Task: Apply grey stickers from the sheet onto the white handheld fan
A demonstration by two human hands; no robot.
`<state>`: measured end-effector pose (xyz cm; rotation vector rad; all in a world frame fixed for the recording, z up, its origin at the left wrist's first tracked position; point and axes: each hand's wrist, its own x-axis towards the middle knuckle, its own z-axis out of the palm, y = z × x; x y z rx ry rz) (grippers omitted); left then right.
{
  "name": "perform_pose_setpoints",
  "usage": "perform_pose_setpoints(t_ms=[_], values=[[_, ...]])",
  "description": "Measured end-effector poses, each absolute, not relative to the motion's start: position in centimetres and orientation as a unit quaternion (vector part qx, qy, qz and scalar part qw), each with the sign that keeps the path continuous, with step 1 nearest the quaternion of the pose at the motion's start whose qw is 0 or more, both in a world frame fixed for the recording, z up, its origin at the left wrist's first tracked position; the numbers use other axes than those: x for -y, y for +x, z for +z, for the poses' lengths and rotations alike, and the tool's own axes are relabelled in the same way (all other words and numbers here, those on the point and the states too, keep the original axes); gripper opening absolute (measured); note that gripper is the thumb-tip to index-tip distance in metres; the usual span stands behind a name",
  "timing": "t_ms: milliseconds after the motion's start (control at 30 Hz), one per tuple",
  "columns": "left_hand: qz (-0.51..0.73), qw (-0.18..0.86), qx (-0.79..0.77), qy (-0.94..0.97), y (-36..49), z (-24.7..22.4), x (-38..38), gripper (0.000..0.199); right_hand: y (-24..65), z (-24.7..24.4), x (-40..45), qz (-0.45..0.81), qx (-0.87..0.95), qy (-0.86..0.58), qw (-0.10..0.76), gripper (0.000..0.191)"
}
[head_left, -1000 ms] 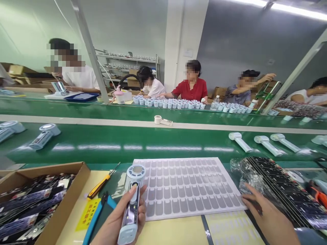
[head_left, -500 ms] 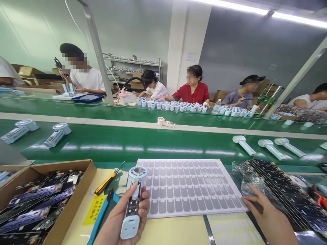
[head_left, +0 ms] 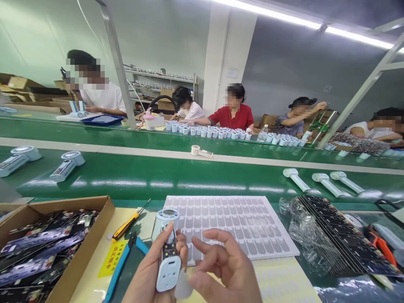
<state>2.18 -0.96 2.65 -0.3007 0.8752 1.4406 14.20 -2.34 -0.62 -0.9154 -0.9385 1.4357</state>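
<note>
My left hand [head_left: 150, 271] is wrapped round a light-blue handheld fan [head_left: 168, 273], its round head pointing away from me and a dark circuit board showing in the handle. Close beside the handle's near end, my right hand [head_left: 225, 267] pinches a small pale, translucent sticker [head_left: 183, 286] between thumb and finger, the other fingers bent and spread. Whether the sticker touches the handle I cannot tell. Behind both hands lies a white sheet of grey stickers [head_left: 221, 219] in rows.
On the left are a cardboard box [head_left: 105, 210] of circuit boards, a yellow screwdriver [head_left: 126, 227] and blue-handled pliers [head_left: 118, 269]. To the right lie clear plastic wrap [head_left: 307, 235] and black board panels [head_left: 344, 235]. Fans [head_left: 67, 164] rest on the green belt [head_left: 158, 168]; people sit beyond.
My right hand has moved left from the sheet's right edge to the fan and now holds a sticker. The fan in my left hand has shifted slightly, its near end turned more towards me.
</note>
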Motion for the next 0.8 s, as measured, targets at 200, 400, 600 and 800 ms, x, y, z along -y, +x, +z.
perform_pose_setpoints(t_ms=[200,400,600,800], values=[[0.647,0.659,-0.363,-0.126,1.5,1.8,1.4,0.011,11.6,-0.1,2.2,0.641,0.399,-0.361,0.547,0.049],[0.659,0.655,-0.351,-0.114,0.8,1.0,1.5,0.003,11.0,0.3,2.3,0.659,0.396,-0.357,0.53,0.049],[0.66,0.641,-0.379,-0.102,0.3,0.4,1.8,0.006,10.7,0.4,2.3,0.666,0.396,-0.366,0.515,0.049],[0.652,0.646,-0.38,-0.115,-0.1,0.3,1.7,0.006,10.6,0.3,2.2,0.669,0.399,-0.37,0.507,0.048]])
